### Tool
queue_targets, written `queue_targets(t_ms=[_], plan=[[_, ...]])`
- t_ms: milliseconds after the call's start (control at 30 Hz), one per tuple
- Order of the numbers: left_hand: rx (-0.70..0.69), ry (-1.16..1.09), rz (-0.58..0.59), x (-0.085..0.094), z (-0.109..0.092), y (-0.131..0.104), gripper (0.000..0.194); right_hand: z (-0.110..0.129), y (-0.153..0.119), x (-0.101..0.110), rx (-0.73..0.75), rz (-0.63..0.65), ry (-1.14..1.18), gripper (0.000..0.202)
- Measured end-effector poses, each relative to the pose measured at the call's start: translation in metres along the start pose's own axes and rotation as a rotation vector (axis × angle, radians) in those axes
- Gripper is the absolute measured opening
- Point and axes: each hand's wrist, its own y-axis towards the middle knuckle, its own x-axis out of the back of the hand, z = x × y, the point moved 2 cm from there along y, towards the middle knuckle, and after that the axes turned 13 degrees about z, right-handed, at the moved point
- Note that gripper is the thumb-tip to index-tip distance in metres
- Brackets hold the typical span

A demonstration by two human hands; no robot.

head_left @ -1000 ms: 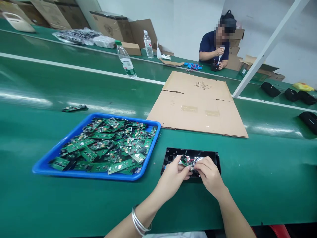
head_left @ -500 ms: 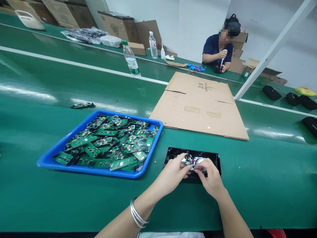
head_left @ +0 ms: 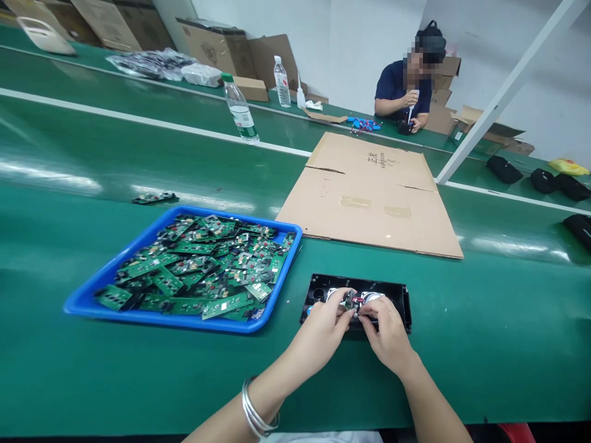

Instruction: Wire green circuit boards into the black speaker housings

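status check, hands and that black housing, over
Left hand and right hand pinching small circuit board over black housing. Blue tray left, clear of it.

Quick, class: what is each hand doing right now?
Left hand: fingers pinched on the small circuit board.
Right hand: fingers pinched at the same board.

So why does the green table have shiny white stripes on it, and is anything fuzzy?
Head view: the stripes are glare from lights above, bouncing off the glossy green table. The table edges bend, a wide-lens effect. The hands, left hand and right hand, look fairly sharp; the small board they pinch is too tiny to see clearly.
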Motion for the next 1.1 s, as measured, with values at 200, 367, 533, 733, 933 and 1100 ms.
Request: queue_targets(t_ms=[200,367,533,733,933,1100], plan=[[-0.108,0.236,-0.082,-0.008,0.0,-0.008,0.03,0.003,0.001,-0.004,-0.097,-0.028,0.043,0.014],[-0.043,0.389,-0.059,-0.012,-0.003,-0.009,0.033,0.004,0.001,-0.008,-0.096,-0.068,0.025,0.015],[-0.057,0.205,-0.051,-0.009,-0.002,-0.006,0.027,0.002,0.006,0.006,-0.095,-0.016,0.028,0.008],[0.006,0.035,-0.026,0.001,-0.01,-0.004,0.025,-0.009,0.008,0.04,-0.073,0.357,-0.076,0.025],[0.034,0.062,-0.069,0.008,-0.015,-0.002,0.025,-0.012,-0.001,0.038,-0.132,0.587,-0.145,0.02],[0.039,0.077,-0.072,0.01,-0.016,-0.001,0.024,-0.007,-0.001,0.038,-0.147,0.55,0.008,0.018]])
